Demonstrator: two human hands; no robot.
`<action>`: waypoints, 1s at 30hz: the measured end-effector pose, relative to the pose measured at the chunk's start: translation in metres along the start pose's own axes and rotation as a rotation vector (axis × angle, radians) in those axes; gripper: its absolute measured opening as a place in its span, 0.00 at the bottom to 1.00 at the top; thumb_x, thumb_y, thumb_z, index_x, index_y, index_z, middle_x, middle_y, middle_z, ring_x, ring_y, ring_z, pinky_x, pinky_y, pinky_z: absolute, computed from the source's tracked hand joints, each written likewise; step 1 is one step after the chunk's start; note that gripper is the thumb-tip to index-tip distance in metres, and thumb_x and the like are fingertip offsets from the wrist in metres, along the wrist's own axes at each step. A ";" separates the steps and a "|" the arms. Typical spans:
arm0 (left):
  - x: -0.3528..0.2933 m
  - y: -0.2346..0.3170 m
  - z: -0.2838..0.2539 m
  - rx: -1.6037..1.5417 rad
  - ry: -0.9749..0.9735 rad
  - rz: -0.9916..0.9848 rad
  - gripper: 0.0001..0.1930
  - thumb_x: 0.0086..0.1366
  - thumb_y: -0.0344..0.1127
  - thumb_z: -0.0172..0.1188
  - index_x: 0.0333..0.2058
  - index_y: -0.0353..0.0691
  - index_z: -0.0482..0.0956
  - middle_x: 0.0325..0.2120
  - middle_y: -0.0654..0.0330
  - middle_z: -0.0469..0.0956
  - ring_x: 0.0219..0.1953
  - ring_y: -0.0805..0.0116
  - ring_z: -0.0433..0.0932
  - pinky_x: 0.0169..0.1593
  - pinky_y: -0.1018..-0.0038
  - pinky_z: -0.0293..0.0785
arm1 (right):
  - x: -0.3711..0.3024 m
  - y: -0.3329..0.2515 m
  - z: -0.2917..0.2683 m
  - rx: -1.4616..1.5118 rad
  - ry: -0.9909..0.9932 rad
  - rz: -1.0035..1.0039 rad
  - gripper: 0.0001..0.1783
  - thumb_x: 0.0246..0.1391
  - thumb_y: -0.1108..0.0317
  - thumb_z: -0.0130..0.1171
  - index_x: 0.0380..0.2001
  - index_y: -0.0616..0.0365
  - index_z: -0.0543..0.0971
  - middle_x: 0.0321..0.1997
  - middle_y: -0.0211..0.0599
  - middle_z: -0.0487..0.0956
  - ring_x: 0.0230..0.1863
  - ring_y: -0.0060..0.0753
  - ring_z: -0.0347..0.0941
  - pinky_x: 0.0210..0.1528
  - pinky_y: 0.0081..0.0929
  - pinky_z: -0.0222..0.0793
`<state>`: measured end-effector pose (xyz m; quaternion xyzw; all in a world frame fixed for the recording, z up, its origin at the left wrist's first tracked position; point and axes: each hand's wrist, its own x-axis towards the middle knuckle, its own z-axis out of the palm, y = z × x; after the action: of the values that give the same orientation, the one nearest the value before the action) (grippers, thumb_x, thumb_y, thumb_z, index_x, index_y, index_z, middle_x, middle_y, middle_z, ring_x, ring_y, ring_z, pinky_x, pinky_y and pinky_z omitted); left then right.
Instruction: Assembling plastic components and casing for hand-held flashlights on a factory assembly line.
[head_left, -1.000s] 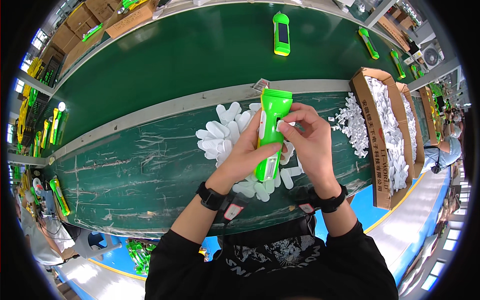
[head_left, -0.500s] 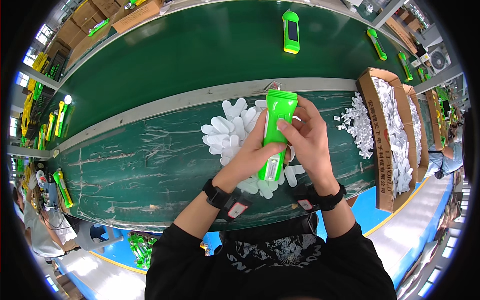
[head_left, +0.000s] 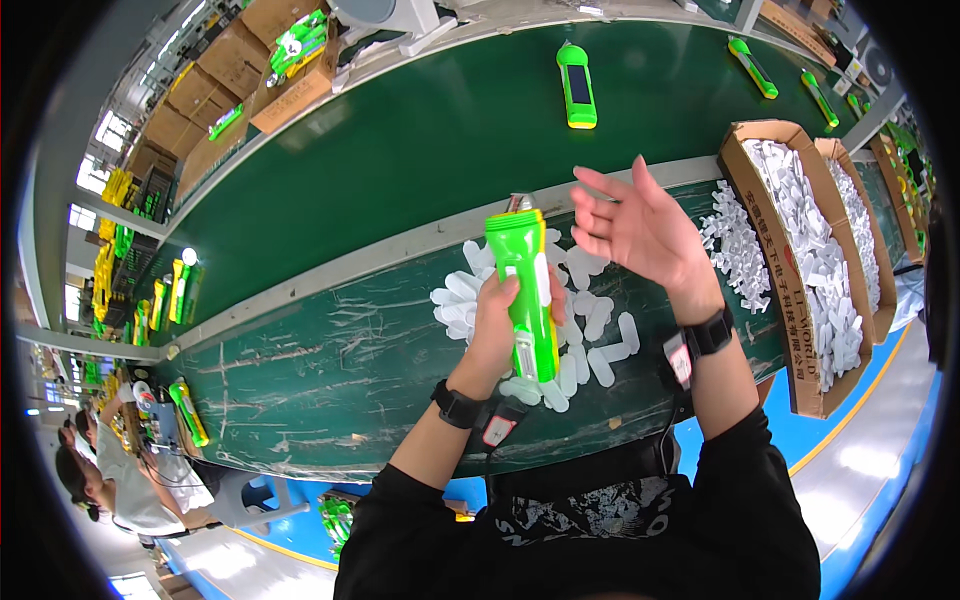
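A green flashlight (head_left: 527, 290) with yellow edging is gripped in my left hand (head_left: 494, 325), its wide head pointing away from me. The left thumb lies along its side, and fingertips show at the other side. To the right, my right hand (head_left: 645, 232) is raised off the flashlight, palm up and fingers spread, with nothing in it. Beneath both hands, flat white rounded-end plastic pieces (head_left: 598, 318) lie scattered on the scratched green bench (head_left: 300, 375). Part of that pile is hidden by the left hand and flashlight.
Cardboard boxes (head_left: 782, 290) of white pieces stand at the right beside a heap of small white parts (head_left: 735, 245). Beyond a pale rail (head_left: 390, 252), a flashlight with a dark panel (head_left: 578, 88) lies on a green belt (head_left: 450, 130). Co-workers (head_left: 135, 490) sit at far left.
My right hand has let go of the flashlight and moved right, opening out. The left hand still holds the flashlight, now turned slightly. The whole view has shifted.
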<state>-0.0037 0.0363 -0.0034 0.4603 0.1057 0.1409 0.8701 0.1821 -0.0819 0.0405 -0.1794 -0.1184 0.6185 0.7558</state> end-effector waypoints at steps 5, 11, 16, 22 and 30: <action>-0.004 0.004 0.006 -0.156 0.033 -0.007 0.27 0.60 0.56 0.49 0.41 0.34 0.69 0.26 0.57 0.73 0.23 0.67 0.73 0.27 0.72 0.70 | 0.021 -0.004 -0.020 0.312 -0.178 -0.075 0.41 0.56 0.41 0.48 0.60 0.64 0.58 0.52 0.49 0.69 0.51 0.42 0.68 0.58 0.44 0.64; -0.005 0.012 0.007 -0.135 0.052 0.005 0.29 0.58 0.61 0.49 0.41 0.37 0.68 0.25 0.59 0.71 0.21 0.69 0.70 0.24 0.74 0.67 | 0.018 0.005 -0.038 0.439 -0.314 -0.203 0.49 0.50 0.31 0.48 0.62 0.61 0.56 0.57 0.51 0.65 0.54 0.45 0.66 0.59 0.47 0.61; 0.002 0.019 0.020 -0.143 0.088 0.064 0.24 0.62 0.56 0.45 0.39 0.37 0.68 0.23 0.63 0.66 0.17 0.74 0.64 0.20 0.77 0.62 | 0.016 0.002 -0.041 0.511 -0.380 -0.255 0.51 0.49 0.29 0.46 0.63 0.60 0.56 0.58 0.52 0.65 0.54 0.46 0.65 0.59 0.47 0.60; 0.004 0.035 0.022 -0.250 0.024 -0.005 0.33 0.58 0.54 0.51 0.56 0.37 0.61 0.34 0.58 0.71 0.28 0.67 0.72 0.32 0.69 0.72 | 0.016 0.005 -0.042 0.520 -0.332 -0.264 0.50 0.51 0.29 0.44 0.62 0.59 0.56 0.58 0.51 0.65 0.54 0.45 0.66 0.59 0.47 0.60; 0.005 0.060 0.005 0.305 0.008 0.008 0.35 0.60 0.42 0.54 0.62 0.36 0.53 0.58 0.47 0.63 0.55 0.58 0.70 0.51 0.63 0.73 | 0.014 0.007 -0.043 0.511 -0.262 -0.310 0.45 0.54 0.32 0.45 0.61 0.60 0.58 0.56 0.50 0.67 0.52 0.44 0.67 0.58 0.44 0.62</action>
<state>-0.0061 0.0670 0.0488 0.5871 0.1276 0.1285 0.7890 0.1961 -0.0721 -0.0018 0.1175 -0.0816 0.5234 0.8400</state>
